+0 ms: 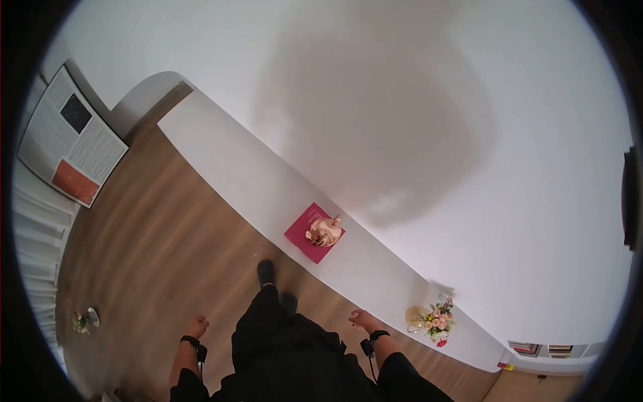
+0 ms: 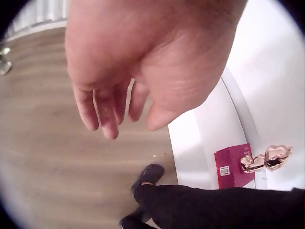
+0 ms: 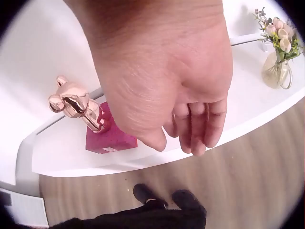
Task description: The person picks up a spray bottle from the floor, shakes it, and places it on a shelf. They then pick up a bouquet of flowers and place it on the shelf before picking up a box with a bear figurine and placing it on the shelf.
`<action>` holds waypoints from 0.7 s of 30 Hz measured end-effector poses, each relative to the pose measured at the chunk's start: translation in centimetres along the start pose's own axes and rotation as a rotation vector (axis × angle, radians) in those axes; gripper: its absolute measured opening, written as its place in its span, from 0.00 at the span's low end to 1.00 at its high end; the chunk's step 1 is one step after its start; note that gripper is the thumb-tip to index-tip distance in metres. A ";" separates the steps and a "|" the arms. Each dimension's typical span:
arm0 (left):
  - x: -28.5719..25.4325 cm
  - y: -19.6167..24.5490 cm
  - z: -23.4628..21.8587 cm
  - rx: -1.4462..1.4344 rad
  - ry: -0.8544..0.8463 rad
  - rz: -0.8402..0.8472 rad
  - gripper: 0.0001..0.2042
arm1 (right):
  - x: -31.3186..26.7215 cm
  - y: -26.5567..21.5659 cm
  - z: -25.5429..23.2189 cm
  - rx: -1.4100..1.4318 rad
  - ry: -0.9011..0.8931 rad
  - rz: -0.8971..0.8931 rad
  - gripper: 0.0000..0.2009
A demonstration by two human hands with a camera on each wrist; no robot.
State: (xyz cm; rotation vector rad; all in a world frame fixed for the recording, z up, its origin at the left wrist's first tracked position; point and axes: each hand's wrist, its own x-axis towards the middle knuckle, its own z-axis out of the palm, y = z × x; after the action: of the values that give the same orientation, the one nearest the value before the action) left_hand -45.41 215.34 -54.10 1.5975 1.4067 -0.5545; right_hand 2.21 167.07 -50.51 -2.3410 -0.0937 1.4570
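- Left hand [image 2: 143, 62]: fingers [image 2: 102, 112] hang loosely curled, close together, holding nothing; it hangs over the wooden floor [image 1: 154, 248], well apart from the shelf.
- Right hand [image 3: 167, 81]: fingers [image 3: 200, 124] relaxed, slightly curled, side by side, holding nothing; it hangs just off the front edge of the white shelf [image 1: 241, 181].
- Rose-gold bear figurine [image 3: 76, 105]: stands on the magenta book [image 3: 109, 136], which lies flat on the shelf; both lie to the left of the right fingers, near but not touching.
- Glass vase of flowers [image 3: 279, 57]: on the same shelf, to the right of the right hand, apart from it.
- Black shoes [image 3: 167, 198] on the floor below the hands.
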 end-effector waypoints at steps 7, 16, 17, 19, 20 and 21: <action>8.7 18.6 -2.4 0.198 -0.117 0.186 0.21 | -0.2 -6.6 0.0 0.191 0.015 0.051 0.20; 21.4 35.5 6.8 0.008 -0.345 0.590 0.33 | 13.7 -11.3 -1.1 0.237 -0.011 0.003 0.27; 21.8 36.3 8.1 -0.023 -0.299 0.612 0.33 | 15.4 -11.8 -1.0 0.228 -0.015 0.024 0.29; 22.7 37.8 10.6 -0.076 -0.205 0.665 0.33 | 18.6 -13.4 -0.7 0.217 -0.013 0.060 0.32; 23.2 38.3 12.1 -0.106 -0.172 0.682 0.34 | 20.6 -13.5 -0.4 0.215 -0.016 0.047 0.32; 23.7 38.6 13.7 -0.135 -0.137 0.697 0.34 | 22.6 -13.2 0.0 0.213 -0.021 0.033 0.32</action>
State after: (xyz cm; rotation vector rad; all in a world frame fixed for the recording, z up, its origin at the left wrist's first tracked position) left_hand -0.06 218.82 -67.09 1.7624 0.6930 -0.1426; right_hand 14.49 184.99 -65.09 -2.1661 0.0913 1.4312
